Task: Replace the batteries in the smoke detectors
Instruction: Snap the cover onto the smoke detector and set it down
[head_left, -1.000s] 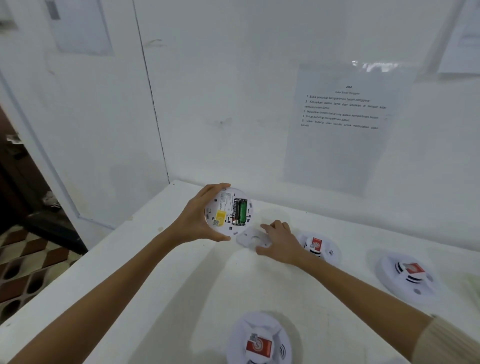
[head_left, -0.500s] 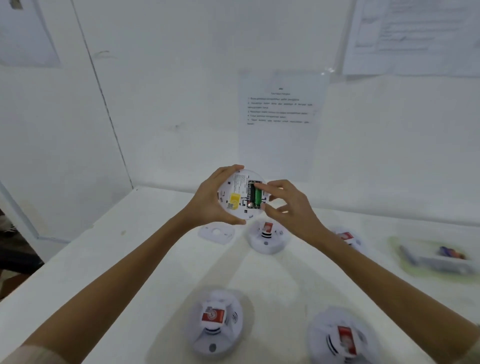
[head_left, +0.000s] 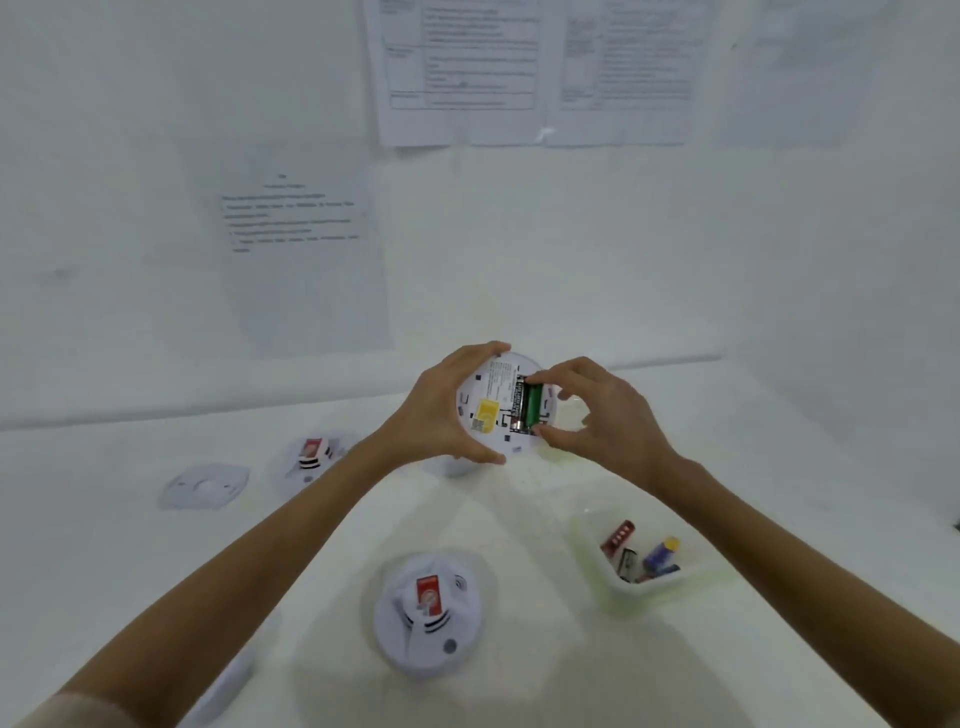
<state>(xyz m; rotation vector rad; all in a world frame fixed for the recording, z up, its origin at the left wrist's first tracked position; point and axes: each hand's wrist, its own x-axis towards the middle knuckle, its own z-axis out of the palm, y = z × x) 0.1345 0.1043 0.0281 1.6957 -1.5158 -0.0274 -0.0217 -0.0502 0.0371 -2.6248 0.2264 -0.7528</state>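
Observation:
My left hand grips a round white smoke detector by its rim, held up above the table with its back facing me. Its battery bay is uncovered and shows a green battery beside a black one. My right hand pinches the green battery, forefinger at its top end and thumb at its bottom end. A yellow label sits on the detector's back.
On the white table lie a detector with a red sticker near me, another at the left, a loose white cover plate, and a pale tray with several batteries at the right. Papers hang on the wall behind.
My right hand left the cover plate on the table and came up to the held detector, where it now pinches the green battery. The view swung to the right.

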